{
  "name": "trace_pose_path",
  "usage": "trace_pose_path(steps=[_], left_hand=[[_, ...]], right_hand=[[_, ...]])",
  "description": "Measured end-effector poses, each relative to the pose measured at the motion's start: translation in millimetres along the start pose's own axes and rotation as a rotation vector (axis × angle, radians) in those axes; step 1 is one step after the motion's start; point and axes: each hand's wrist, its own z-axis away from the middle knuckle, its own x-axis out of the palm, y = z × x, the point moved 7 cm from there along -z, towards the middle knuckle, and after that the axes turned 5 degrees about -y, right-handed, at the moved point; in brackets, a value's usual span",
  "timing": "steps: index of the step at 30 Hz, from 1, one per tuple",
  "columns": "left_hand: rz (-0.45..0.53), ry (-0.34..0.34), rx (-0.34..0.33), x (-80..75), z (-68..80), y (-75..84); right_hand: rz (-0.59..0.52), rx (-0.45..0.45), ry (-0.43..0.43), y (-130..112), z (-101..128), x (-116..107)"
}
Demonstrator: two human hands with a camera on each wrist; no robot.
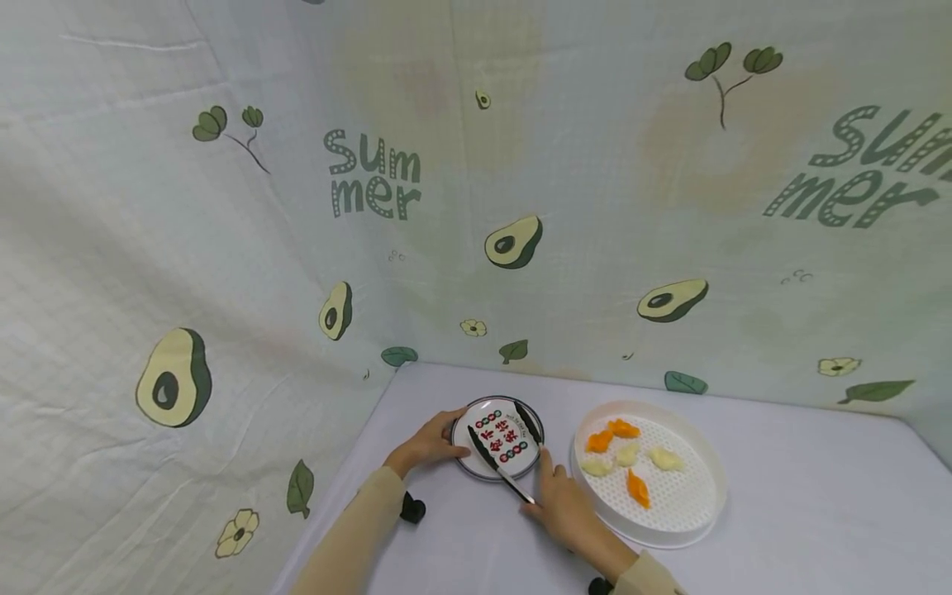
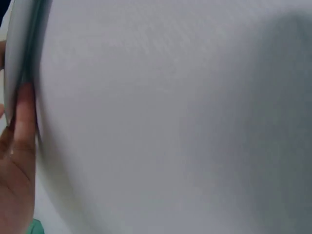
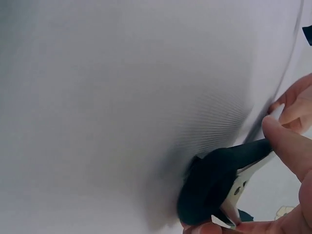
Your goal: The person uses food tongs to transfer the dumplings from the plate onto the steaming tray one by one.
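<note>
A small white plate (image 1: 483, 413) with a dark rim and red printed characters lies in front of me in the head view. My left hand (image 1: 431, 440) grips its left rim, thumb on top; the left wrist view shows a finger (image 2: 25, 114) against the plate's edge. My right hand (image 1: 567, 504) holds what looks like a pair of tongs (image 1: 511, 484), with pale arms and dark ends spread apart over the plate. In the right wrist view, a dark piece with a pale, holed inner side (image 3: 209, 183) sits between thumb and fingers; its exact part is unclear.
To the right stands a round white perforated tray (image 1: 673, 512) holding several orange pieces (image 1: 637, 487) and pale yellow pieces (image 1: 666, 459). A white cloth covers the table (image 1: 811, 496). Behind and at the left hangs a printed curtain (image 1: 580, 165).
</note>
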Motion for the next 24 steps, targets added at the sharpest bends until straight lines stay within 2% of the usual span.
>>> trace_pose_path(steps=[7,12,18,21,24], left_hand=[[-0.072,0.019,-0.004,-1.0,-0.5,8.2],[-0.071,0.034,-0.014,-5.1,1.8,8.2],[-0.055,0.046,-0.004,-9.0,-0.1,-1.8],[-0.036,0.064,0.03,-12.9,1.6,-3.8],[-0.02,0.111,0.059,-21.8,6.9,-3.1]], right_hand=[[-0.009,0.027,-0.001,0.6,1.2,-4.2],[0.027,0.009,0.006,-7.2,2.4,-14.0],[-0.02,-0.05,0.027,-15.8,1.7,-50.6],[-0.065,-0.058,0.047,-8.2,2.1,-74.6],[-0.103,-0.091,0.116,7.5,3.6,-102.2]])
